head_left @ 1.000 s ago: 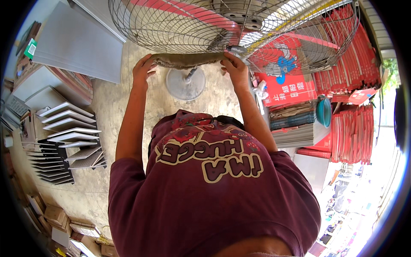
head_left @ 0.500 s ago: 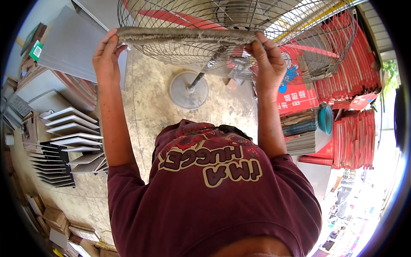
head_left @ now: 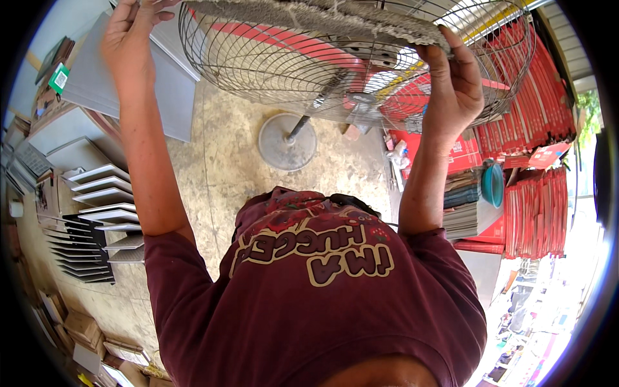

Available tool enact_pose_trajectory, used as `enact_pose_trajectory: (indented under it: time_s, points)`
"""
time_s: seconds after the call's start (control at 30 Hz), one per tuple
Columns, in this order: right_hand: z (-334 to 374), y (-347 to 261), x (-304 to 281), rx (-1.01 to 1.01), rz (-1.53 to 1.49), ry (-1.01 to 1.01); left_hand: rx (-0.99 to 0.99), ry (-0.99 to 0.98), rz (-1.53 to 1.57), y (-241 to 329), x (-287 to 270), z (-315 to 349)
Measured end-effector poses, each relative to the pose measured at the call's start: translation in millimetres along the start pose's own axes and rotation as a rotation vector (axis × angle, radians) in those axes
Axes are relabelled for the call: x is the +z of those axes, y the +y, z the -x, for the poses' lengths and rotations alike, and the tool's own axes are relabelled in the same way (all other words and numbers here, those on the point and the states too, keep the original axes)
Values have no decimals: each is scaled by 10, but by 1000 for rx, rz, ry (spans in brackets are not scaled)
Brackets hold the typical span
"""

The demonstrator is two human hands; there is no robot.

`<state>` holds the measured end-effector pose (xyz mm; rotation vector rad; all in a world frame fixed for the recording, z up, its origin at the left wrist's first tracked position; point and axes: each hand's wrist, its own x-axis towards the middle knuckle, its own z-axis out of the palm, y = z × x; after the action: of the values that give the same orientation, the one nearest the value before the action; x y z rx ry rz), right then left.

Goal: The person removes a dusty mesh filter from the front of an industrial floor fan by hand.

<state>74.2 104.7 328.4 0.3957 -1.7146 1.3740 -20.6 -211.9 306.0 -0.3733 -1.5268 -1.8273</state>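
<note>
Wire fan guard (head_left: 361,71), a large round cage of thin metal rods held up overhead at arm's length, above the pedestal fan's round base (head_left: 287,142) and pole on the floor. Probably light for its size but wide and awkward, stiff at the outer rim, springy and easily bent across the fine rods; dusty, fuzz-caked rim (head_left: 309,16) likely to shed rather than slip. Best taken at the rim on opposite sides, as now. Left hand (head_left: 132,35) closed around the rim at the upper left edge; right hand (head_left: 454,84) wrapped over the rim on the right, fingers curled through the wires, though the fingertips are partly hidden. Concrete floor (head_left: 219,174) mottled and bare below. Red flat cartons (head_left: 535,193) stacked at right, grey panels (head_left: 106,193) fanned out at left, a teal bowl (head_left: 493,184) beside the cartons.
</note>
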Motion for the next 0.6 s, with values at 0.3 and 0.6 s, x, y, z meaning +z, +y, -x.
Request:
enact_pose_trajectory:
  time_s: [0.3, 0.6]
  points:
    - [530, 475, 149, 207, 258, -211, -195, 25, -149, -711, -503, 333]
    - [902, 825, 280, 203, 392, -414, -603, 32, -197, -1478, -754, 863]
